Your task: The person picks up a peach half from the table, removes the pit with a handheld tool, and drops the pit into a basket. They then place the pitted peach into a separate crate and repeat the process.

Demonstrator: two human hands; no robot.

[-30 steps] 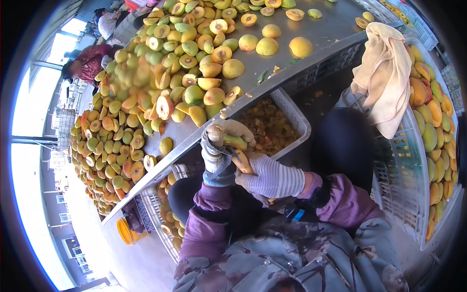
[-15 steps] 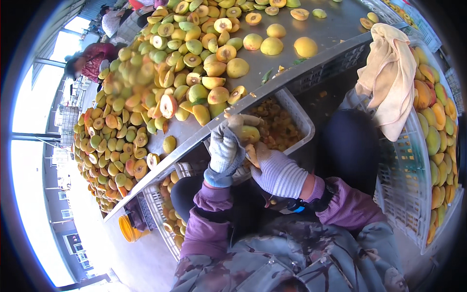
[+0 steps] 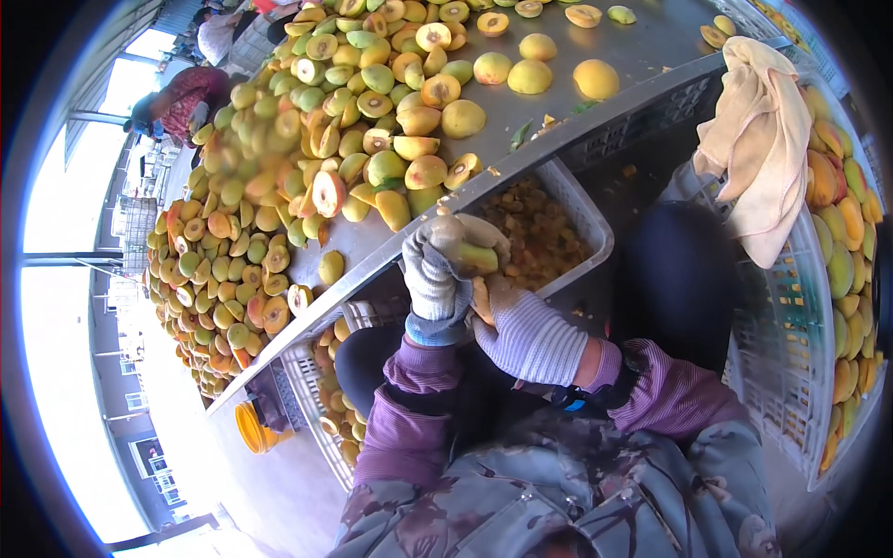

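A green-yellow peach half (image 3: 479, 259) is gripped in my left hand (image 3: 435, 284), which wears a whitish knit glove. My gloved right hand (image 3: 532, 337) is closed right below the fruit, thumb and fingers drawn together near its lower edge. Whatever sits inside that right fist is hidden by the glove. Both hands are just in front of the metal table's edge, over my lap. Behind them stands a pale plastic crate (image 3: 595, 246) containing wet brownish-orange scraps.
Many halved peaches (image 3: 233, 270) cover the metal table (image 3: 493, 177). A tall crate (image 3: 781, 325) of peach halves stands on the right, a tan cloth (image 3: 758, 139) over its rim. Another crate (image 3: 312, 400) is under the table, beside a yellow bucket (image 3: 256, 430). A person (image 3: 181, 102) bends at far left.
My hands stay together at nearly the same place, the fruit turned slightly in my left hand. The whole view has shifted a little. The far-left person's posture differs slightly.
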